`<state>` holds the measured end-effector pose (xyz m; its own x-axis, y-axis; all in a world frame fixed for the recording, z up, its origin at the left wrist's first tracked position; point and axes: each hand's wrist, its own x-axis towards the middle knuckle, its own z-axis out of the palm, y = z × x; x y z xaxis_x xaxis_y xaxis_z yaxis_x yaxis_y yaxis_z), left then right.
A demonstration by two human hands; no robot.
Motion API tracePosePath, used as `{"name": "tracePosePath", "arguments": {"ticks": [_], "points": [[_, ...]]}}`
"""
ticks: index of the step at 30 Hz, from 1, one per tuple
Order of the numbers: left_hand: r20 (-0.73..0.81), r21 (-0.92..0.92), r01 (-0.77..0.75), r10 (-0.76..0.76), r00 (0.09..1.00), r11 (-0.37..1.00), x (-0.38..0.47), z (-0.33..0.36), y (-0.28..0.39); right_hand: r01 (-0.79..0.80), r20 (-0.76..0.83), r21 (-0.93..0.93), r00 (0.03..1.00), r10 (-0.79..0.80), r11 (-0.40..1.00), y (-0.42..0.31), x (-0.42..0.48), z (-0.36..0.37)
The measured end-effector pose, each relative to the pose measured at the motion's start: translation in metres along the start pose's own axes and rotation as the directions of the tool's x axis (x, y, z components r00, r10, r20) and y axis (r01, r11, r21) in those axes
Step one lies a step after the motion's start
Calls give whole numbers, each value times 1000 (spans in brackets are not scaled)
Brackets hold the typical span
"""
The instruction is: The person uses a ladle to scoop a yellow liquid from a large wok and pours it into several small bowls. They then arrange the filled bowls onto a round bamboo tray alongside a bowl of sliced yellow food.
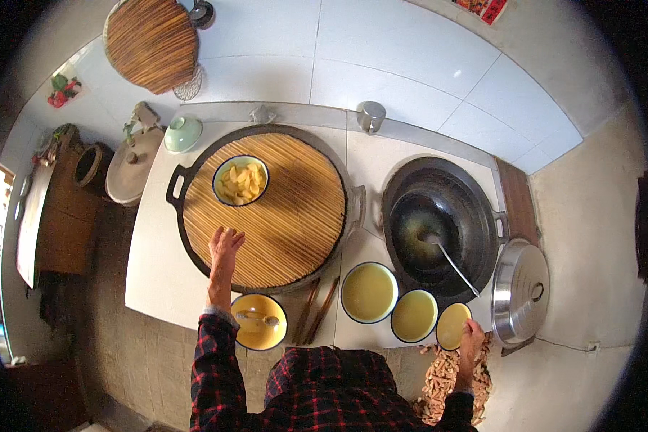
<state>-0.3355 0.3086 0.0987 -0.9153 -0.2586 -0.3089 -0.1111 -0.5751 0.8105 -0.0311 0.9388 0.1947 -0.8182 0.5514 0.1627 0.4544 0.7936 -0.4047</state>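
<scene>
My left hand (225,245) hovers over or rests on the left part of a round slatted lid (297,216), its fingers slightly spread and nothing held. Just beyond it on the lid stands a blue-rimmed bowl (241,181) of yellow, sliced-looking pieces. Below my left wrist is a yellow bowl (251,339) with a metal spoon (270,321) inside. My right hand (471,335) grips the rim of a small blue-rimmed enamel bowl (452,326) at the counter's front edge. Two larger bowls, a middle one (414,316) and a left one (369,292), hold pale yellow-green liquid.
A dark wok (475,216) holds some liquid and a ladle (456,268). Dark wooden sticks (316,313) lie between bowls. A metal pot lid (520,291) leans at the right. Behind are a metal mug (372,116) and an upturned green bowl (183,134). Corncobs (448,386) lie on the floor.
</scene>
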Motion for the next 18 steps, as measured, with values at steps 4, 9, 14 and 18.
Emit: {"name": "tracePosePath", "arguments": {"ticks": [4, 9, 14, 18], "points": [[152, -139, 86, -65, 986, 987, 61, 18, 2, 10, 13, -62, 1000, -9, 998, -18, -40, -13], [159, -180, 36, -7, 987, 983, 98, 26, -2, -103, -27, 27, 994, 104, 994, -2, -75, -1], [-73, -145, 37, -48, 996, 989, 101, 59, 3, -230, 22, 267, 972, 233, 936, -24, -85, 1], [-25, -148, 11, -15, 1000, 989, 120, 56, -9, -459, 159, 307, 888, 430, 834, -106, -66, -21]]}}
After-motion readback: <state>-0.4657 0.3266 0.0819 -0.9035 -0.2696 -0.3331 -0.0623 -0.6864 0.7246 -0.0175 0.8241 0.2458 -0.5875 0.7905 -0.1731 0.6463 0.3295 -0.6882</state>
